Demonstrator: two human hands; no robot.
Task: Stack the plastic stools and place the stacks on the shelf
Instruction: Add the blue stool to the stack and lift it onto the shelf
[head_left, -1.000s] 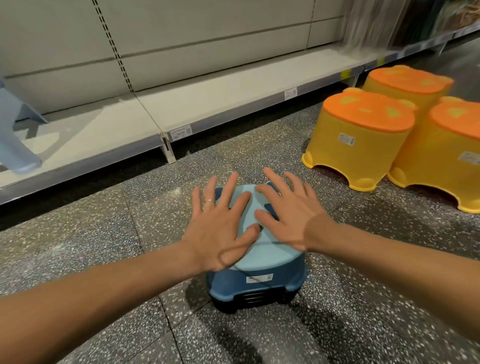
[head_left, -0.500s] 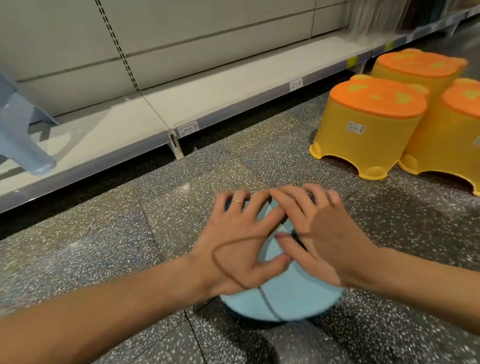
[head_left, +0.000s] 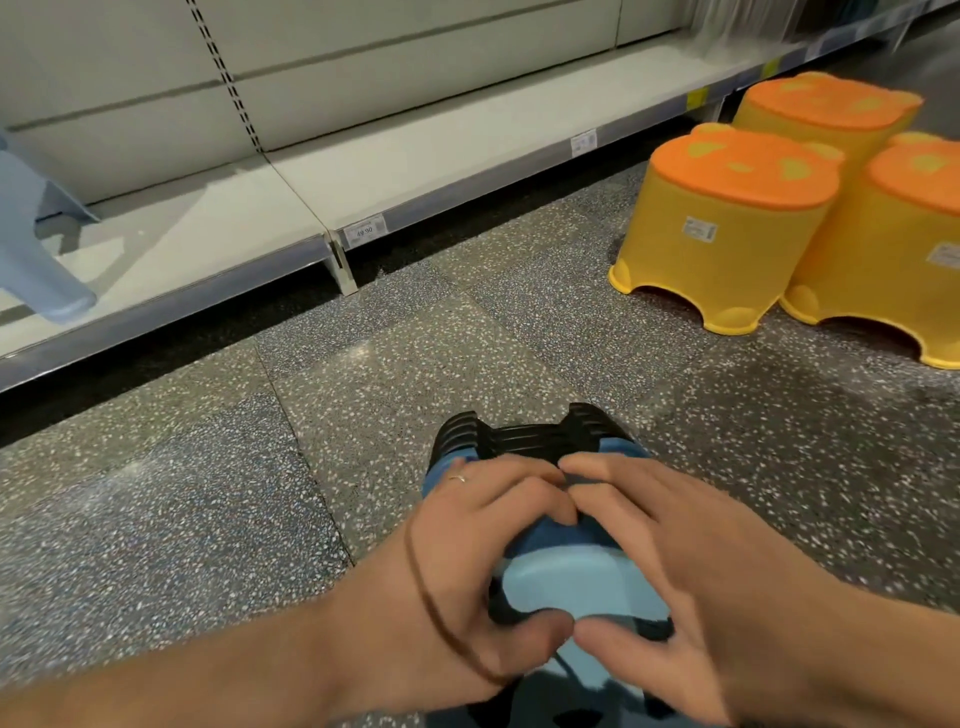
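A small blue stool (head_left: 566, 577) with a light blue seat and black ribbed feet is tipped over near the bottom of the view, its feet pointing away from me. My left hand (head_left: 467, 582) and my right hand (head_left: 670, 577) wrap around it from either side, fingertips nearly touching on top. Three yellow stools with orange tops stand on the floor at the right: one in front (head_left: 727, 228), one behind it (head_left: 826, 114), one at the frame edge (head_left: 904, 249). The low white shelf (head_left: 415, 156) runs along the back.
A pale blue plastic stool leg (head_left: 36, 260) rests on the shelf at the far left. Price tags (head_left: 366, 229) sit on the shelf's front rail. Speckled terrazzo floor (head_left: 363, 374) lies between me and the shelf.
The blue stool went from upright under my flat palms to tipped toward me with its feet pointing away. Both hands now curl around it and have come closer to me.
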